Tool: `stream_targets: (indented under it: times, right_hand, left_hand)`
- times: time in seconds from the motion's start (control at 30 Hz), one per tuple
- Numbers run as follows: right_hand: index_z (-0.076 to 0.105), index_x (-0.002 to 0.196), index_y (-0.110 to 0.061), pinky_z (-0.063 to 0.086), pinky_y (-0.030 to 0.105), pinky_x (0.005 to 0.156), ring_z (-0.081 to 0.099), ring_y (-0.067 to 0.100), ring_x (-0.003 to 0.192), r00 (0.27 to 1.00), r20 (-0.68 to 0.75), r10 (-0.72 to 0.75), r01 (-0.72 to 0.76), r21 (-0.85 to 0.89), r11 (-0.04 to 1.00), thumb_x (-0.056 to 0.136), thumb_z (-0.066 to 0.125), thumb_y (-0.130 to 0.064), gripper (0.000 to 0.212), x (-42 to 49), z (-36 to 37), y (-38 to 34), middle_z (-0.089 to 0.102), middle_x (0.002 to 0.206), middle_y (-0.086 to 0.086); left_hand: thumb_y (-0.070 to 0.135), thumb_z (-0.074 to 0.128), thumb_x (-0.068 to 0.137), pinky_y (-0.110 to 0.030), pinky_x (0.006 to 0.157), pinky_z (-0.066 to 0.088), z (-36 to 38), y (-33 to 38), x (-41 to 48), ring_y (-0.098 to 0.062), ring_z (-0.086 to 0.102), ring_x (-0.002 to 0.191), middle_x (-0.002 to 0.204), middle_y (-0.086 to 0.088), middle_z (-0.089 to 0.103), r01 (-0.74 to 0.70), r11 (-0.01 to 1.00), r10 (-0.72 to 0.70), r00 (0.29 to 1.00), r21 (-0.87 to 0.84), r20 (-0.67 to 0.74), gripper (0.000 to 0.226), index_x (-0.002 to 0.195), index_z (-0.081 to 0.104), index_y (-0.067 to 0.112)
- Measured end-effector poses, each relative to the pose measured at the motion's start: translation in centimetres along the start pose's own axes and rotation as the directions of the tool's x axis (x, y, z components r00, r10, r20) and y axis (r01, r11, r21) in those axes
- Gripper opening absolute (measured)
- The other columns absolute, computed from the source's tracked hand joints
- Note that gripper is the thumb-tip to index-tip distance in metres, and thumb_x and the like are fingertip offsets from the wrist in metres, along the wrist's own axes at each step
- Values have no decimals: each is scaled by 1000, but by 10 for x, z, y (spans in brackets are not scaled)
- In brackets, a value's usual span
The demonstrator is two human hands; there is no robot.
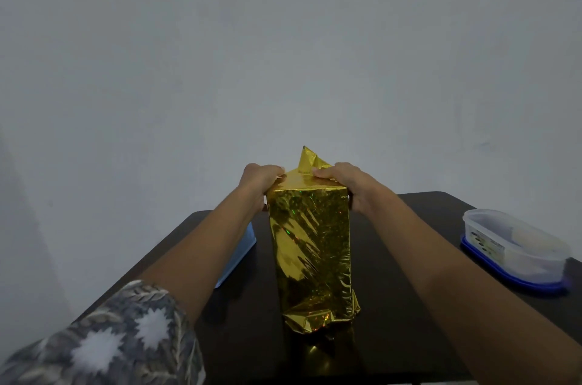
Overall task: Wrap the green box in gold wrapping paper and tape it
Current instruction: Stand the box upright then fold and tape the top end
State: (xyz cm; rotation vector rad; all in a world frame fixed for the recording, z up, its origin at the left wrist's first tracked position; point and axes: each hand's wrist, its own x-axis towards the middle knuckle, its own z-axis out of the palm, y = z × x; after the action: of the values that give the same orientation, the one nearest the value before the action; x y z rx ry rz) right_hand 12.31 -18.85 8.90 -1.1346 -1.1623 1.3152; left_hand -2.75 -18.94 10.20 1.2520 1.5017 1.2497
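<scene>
Folding the far end is the step in hand: left hand (261,181) and right hand (341,181) grip the box (315,265), lying on the worktop (409,258), and press its gold paper (302,221) inward. Next, I judge, the upright flap (308,159) needs flattening and tape; the near end is loose.

Your dark table (245,321) is carrying a gold-wrapped box (310,246) at centre frame, a light blue object (239,258) just left of it, and a clear plastic container (516,249) at the right edge.

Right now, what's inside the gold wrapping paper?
Nothing inside shows: the gold wrapping paper covers every visible face. Its boxy shape suggests the box, but no green is visible.
</scene>
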Motion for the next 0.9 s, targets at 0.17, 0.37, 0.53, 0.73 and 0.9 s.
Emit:
stream_targets:
  times: [0.17,0.37,0.53,0.73,0.9]
  right_hand:
    - [36,141,-11,47,30,74,56,19,91,997,-65,-37,46,146,988,96,38,-52,61,-12,-2,-1,55,119,5]
    - [52,121,-14,34,11,94,48,5,117,446,-367,-816,785,-278,554,94,53,-34,33,-66,46,12,55,122,-5]
    - [58,118,-12,43,19,89,55,8,107,585,167,-794,796,-306,522,92,58,-29,31,-61,140,78,62,114,-1]
    - [46,128,-12,43,32,92,49,21,121,930,111,-352,362,-460,811,95,54,-28,37,15,180,157,51,130,4]
    - [49,130,-14,45,36,96,48,19,121,942,65,-328,326,-407,854,90,61,-31,45,36,192,178,50,130,1]
  left_hand:
    - [36,55,94,-37,65,54,-37,-29,11,-20,62,87,98,-7,63,-2,976,3,1000,-216,7,35,116,50,9]
    - [31,62,88,-32,83,42,-103,-101,20,-30,55,103,113,-9,58,4,950,119,919,313,-375,29,107,60,10]
    - [21,64,87,-43,85,47,-122,-129,29,-32,57,103,116,-19,60,135,969,-74,958,208,-275,37,111,61,-7]
    - [22,66,88,-40,74,46,-124,-128,48,-31,57,94,104,-16,61,103,984,-70,973,142,-220,27,96,65,-3]
    - [11,70,84,-44,63,49,-122,-116,61,-32,56,80,89,-18,56,218,974,-203,961,63,-186,21,86,55,-5]
